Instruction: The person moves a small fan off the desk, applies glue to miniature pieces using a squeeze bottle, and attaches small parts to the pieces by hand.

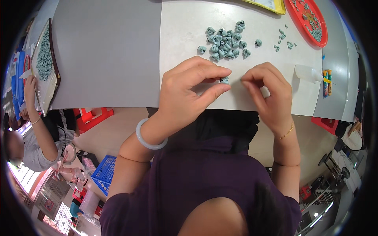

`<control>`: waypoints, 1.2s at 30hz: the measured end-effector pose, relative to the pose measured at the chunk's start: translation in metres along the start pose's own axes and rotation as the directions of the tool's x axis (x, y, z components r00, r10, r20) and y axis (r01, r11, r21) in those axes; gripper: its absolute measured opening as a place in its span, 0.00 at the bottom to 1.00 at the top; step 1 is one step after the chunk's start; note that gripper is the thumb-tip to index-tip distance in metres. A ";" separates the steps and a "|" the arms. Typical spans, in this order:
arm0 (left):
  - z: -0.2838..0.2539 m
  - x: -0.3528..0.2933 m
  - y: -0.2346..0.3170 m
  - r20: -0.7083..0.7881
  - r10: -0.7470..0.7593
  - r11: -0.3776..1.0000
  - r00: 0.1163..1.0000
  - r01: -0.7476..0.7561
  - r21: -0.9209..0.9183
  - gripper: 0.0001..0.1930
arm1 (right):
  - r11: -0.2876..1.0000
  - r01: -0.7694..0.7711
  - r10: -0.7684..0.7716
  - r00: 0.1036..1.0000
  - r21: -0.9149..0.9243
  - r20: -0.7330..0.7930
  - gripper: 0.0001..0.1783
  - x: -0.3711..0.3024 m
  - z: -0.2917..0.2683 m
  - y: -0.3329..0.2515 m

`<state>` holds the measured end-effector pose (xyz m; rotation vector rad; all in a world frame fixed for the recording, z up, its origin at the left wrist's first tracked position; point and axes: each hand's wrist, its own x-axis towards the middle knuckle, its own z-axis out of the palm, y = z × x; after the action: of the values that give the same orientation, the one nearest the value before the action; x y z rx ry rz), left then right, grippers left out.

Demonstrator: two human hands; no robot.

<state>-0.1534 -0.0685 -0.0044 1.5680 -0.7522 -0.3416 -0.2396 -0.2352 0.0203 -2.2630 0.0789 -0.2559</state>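
Note:
My left hand pinches a small grey-green moulded piece between thumb and fingertips, just above the white table top. Close by on the right, my right hand has its thumb and forefinger drawn together. Whatever may be between those fingertips is too small to make out. Beyond both hands lies a loose pile of similar rounded grey-green pieces, some with dark openings. Smaller grey-green bits are scattered to the right of the pile.
A red tray of small bits stands far right, beside a yellow-edged tray. A squeeze bottle with a yellow tip lies right, near colourful tubes. At left, another person's hand touches a tray of grey-green pieces.

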 end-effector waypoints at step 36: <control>-0.008 -0.001 -0.001 0.019 0.096 0.994 0.995 -0.094 -0.060 0.11 | 0.453 -0.460 0.321 0.883 0.764 0.341 0.06 0.011 0.013 -0.007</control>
<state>-0.1488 -0.0615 -0.0047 1.4694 -0.8232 -0.3087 -0.2264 -0.2224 0.0190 -1.2201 0.3328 0.1312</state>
